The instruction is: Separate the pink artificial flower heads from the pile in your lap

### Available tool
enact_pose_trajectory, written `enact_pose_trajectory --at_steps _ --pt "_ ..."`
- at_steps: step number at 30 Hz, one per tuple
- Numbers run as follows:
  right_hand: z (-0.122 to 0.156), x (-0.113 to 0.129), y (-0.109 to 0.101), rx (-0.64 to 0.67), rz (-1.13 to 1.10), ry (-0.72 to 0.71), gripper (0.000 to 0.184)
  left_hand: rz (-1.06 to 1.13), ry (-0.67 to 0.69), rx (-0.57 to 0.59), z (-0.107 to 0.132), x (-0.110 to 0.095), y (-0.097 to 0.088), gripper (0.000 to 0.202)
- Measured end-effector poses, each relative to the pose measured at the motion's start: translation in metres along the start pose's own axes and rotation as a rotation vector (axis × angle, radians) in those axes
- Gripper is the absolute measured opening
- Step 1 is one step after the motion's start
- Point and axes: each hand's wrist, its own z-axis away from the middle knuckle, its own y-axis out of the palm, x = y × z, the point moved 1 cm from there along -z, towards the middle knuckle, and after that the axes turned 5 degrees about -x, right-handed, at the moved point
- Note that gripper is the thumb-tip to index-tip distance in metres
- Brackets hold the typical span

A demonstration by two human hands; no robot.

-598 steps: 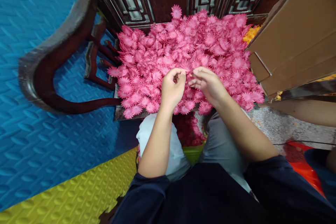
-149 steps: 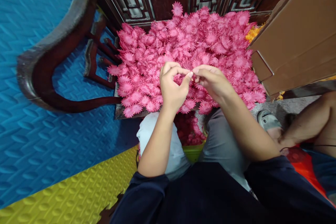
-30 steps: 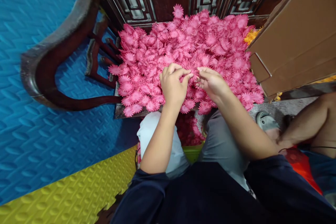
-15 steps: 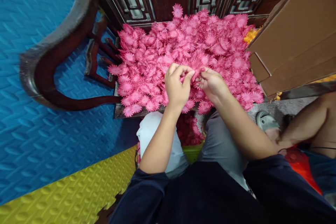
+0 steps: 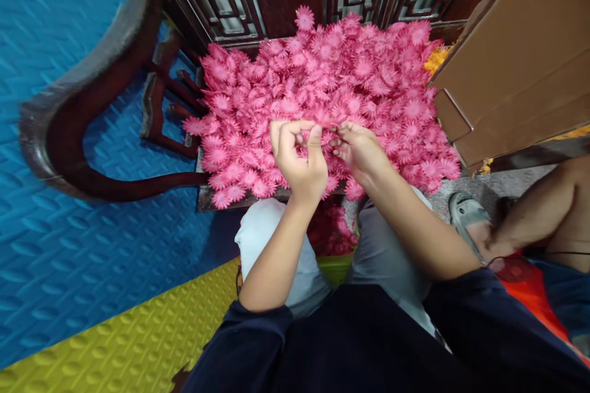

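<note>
A wide heap of pink artificial flower heads (image 5: 318, 67) covers the seat of a dark wooden chair (image 5: 59, 147) before me. Over the near part of the heap, my left hand (image 5: 299, 153) is closed, thumb against curled fingers, on the left side of a pink artificial flower (image 5: 326, 120). From the right, my right hand (image 5: 359, 147) pinches the other side of that flower between thumb and fingertips. The flower is partly hidden by the fingers and blends with the heap behind it.
At the right stands a cardboard box (image 5: 502, 61) with orange petals (image 5: 436, 60) beside it. Between my knees is a yellow-green container (image 5: 335, 268) with more pink pieces. Another person's leg (image 5: 534, 209) and sandal (image 5: 465, 215) are at the right. Blue mat (image 5: 138, 258) lies leftward.
My left hand has shifted left and a little down, its thumb now more upright. My right hand has moved slightly left. The flower between them has moved left too, and the whole view has shifted slightly.
</note>
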Motion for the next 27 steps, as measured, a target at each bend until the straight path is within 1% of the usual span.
enact_pose_trajectory --at_steps 3,5,6,8,9,11,12,13,15,17,19,21,22,24,27 --pt "-0.009 0.006 -0.006 -0.112 -0.006 0.076 0.009 -0.001 0.041 -0.121 -0.004 0.000 -0.007 0.038" --pt "-0.014 0.014 -0.010 -0.102 0.012 0.062 0.007 -0.028 0.005 -0.185 -0.014 0.007 -0.012 0.037" --pt "-0.015 0.017 -0.012 -0.081 0.031 0.025 0.006 -0.038 -0.033 -0.182 -0.022 0.014 -0.014 0.034" --pt "-0.014 0.021 -0.014 -0.055 0.081 -0.052 0.006 -0.002 -0.130 -0.224 -0.037 0.032 -0.019 0.029" --pt "-0.012 0.021 -0.014 -0.048 0.109 -0.072 0.008 0.035 -0.219 -0.211 -0.044 0.043 -0.021 0.027" --pt "-0.008 0.019 -0.013 -0.011 0.161 -0.080 0.011 0.127 -0.468 -0.188 -0.051 0.064 -0.024 0.025" --pt "-0.006 0.018 -0.012 0.016 0.178 -0.077 0.013 0.140 -0.519 -0.158 -0.053 0.071 -0.026 0.026" --pt "-0.004 0.017 -0.011 0.041 0.186 -0.073 0.014 0.148 -0.534 -0.126 -0.053 0.074 -0.027 0.028" --pt "-0.002 0.016 -0.010 0.076 0.188 -0.069 0.016 0.135 -0.457 -0.025 -0.050 0.072 -0.026 0.025" --pt "0.000 0.016 -0.008 0.092 0.187 -0.070 0.017 0.131 -0.379 0.117 -0.044 0.062 -0.021 0.015" --pt "0.001 0.017 -0.007 0.094 0.189 -0.066 0.017 0.146 -0.381 0.274 -0.037 0.048 -0.015 0.007" --pt "0.001 0.017 -0.005 0.096 0.180 -0.047 0.018 0.141 -0.392 0.410 -0.032 0.037 -0.008 0.008" --pt "0.001 0.016 -0.004 0.100 0.169 -0.036 0.019 0.119 -0.382 0.457 -0.029 0.033 -0.006 0.009" --pt "0.001 0.015 -0.003 0.121 0.148 -0.024 0.020 0.031 -0.319 0.484 -0.027 0.028 -0.003 0.013" --pt "0.001 0.014 -0.003 0.150 0.151 -0.039 0.018 -0.117 -0.184 0.430 -0.026 0.025 -0.003 0.011"
